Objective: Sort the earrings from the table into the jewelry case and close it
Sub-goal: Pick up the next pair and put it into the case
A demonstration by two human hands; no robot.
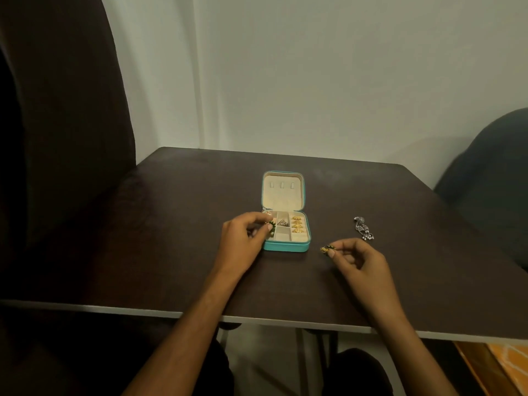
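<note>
The jewelry case (285, 224) lies open at the middle of the table (171, 224), lid flat toward twelve o'clock, with gold earrings (297, 224) filling its right column. At the case's nine o'clock edge the left hand (243, 238) pinches a green-and-gold earring (271, 226) between thumb and fingertips, right over the left compartments. The right hand (357, 257), near the case's four o'clock, pinches the matching earring (325, 249) the same way. To do this step well, lower the left earring fully into a free left cell before letting go, then bring the mate to the same cell so the pair stays together. A silver earring (363, 228) lies at the case's three o'clock, not yet sorted; closing comes last.
</note>
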